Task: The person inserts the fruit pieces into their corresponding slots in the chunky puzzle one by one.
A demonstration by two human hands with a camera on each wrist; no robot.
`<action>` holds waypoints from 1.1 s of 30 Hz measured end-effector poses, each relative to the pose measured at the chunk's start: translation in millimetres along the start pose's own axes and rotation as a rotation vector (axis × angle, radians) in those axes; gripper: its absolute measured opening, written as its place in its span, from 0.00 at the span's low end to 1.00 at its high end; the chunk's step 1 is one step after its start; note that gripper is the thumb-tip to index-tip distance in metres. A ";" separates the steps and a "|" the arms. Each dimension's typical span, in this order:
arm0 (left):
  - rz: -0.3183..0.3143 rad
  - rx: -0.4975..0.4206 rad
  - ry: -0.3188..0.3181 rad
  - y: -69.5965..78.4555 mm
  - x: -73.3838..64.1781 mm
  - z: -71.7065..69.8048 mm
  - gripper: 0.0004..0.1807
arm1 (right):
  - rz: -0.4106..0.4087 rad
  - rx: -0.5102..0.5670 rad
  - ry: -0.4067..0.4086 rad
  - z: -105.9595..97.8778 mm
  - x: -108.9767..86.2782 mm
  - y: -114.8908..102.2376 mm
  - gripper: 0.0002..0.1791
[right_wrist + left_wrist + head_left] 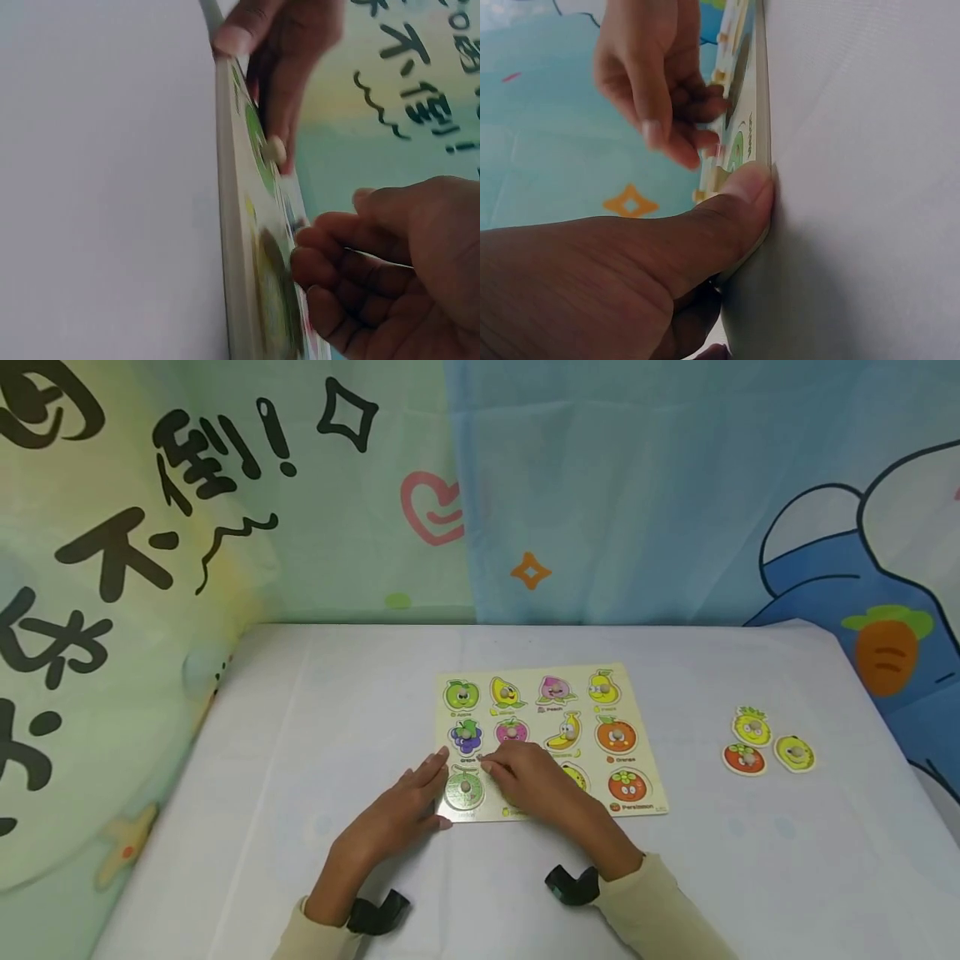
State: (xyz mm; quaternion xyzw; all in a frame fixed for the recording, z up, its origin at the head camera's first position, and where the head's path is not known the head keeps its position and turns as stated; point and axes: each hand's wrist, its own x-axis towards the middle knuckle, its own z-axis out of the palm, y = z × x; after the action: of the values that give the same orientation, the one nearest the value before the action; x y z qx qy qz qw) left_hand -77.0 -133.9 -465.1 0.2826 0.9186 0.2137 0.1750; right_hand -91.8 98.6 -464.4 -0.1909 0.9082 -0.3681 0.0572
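A wooden fruit puzzle board with knobbed pieces lies on the white table. My left hand holds its near left corner, fingers along the left side. The left thumb presses on the front edge in the left wrist view. My right hand is over the lower middle of the board, fingers loosely curled, fingertips close to the round green melon piece. In the right wrist view, nothing shows in the right fingers. The right hand hides part of the bottom row.
To the board's right lie three loose pieces: a pineapple, a red tomato-like fruit and a round yellow fruit. A printed curtain hangs behind the table. Each wrist wears a black camera mount.
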 end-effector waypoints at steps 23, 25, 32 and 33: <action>-0.015 0.015 0.006 -3.8 2.1 -0.3 0.44 | 0.104 -0.107 0.403 -74.8 -53.4 93.7 0.14; -0.013 0.015 0.005 -2.9 2.3 -0.5 0.44 | 0.131 -0.135 0.458 -84.9 -60.6 99.9 0.15; -0.018 0.014 0.001 -1.4 1.5 -0.3 0.44 | 0.192 -0.218 0.614 -121.4 -84.6 122.1 0.15; -0.019 0.016 0.000 -1.5 1.3 -0.1 0.44 | 0.202 -0.221 0.625 -125.9 -87.5 125.4 0.15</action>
State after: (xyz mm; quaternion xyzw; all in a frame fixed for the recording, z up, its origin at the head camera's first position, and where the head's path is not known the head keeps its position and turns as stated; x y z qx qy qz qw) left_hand -78.8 -134.3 -466.0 0.2751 0.9229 0.2049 0.1747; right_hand -80.2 296.3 -463.3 0.0167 0.9305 -0.3007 -0.2084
